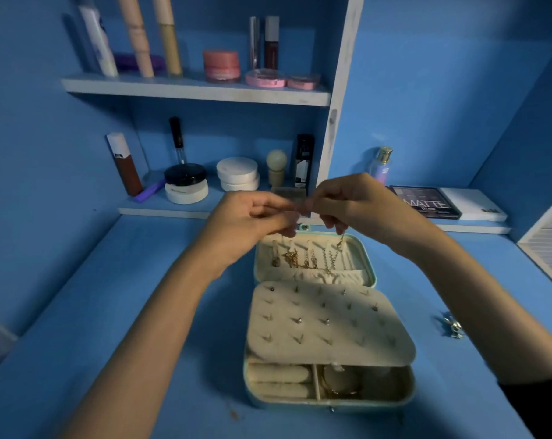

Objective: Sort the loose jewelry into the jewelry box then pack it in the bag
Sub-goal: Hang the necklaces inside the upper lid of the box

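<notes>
A pale green jewelry box (407, 394) lies open on the blue table, its cream stud panel (328, 324) folded over the lower tray. Several necklaces (303, 258) hang inside the raised lid. Both hands meet above the lid. My left hand (252, 217) and my right hand (354, 201) pinch the two ends of a thin gold chain (340, 242), whose loose end dangles down from my right fingers over the lid. A ring or bangle lies in the lower right compartment (341, 384).
A small silver jewelry piece (452, 324) lies loose on the table to the right of the box. Cosmetics jars and bottles fill two shelves (192, 90) behind. An eyeshadow palette (426, 201) and a white box (474, 204) rest on the back ledge.
</notes>
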A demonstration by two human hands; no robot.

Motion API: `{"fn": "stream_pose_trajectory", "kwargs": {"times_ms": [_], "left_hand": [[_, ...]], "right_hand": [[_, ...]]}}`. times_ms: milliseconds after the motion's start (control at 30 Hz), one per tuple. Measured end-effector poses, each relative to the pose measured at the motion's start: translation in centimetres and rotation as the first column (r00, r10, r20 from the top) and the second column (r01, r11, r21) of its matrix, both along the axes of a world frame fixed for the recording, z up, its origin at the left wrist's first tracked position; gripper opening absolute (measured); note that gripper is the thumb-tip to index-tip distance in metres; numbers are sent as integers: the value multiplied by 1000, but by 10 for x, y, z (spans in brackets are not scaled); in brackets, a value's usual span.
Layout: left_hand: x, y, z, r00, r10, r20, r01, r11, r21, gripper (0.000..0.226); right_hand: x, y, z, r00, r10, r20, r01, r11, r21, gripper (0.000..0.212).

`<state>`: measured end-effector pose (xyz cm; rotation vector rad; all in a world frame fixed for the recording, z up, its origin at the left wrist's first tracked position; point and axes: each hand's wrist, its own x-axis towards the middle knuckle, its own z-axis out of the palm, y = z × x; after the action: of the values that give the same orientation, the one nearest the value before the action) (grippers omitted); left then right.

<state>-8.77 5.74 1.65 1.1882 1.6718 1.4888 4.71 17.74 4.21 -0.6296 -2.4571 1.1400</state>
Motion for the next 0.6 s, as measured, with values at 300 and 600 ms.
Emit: {"fn": "stream_pose_trajectory", "kwargs": {"times_ms": [300,600], "left_hand": [[-19,19,-36,887,198,-417,-261,960,-100,5],[-8,35,-46,668,58,-742,-289,939,-187,14]], "right_hand": [[-2,25,-35,990,-123,64,116,989,95,7],[-24,6,-51,943,-196,268,-34,746,665,22]]}}
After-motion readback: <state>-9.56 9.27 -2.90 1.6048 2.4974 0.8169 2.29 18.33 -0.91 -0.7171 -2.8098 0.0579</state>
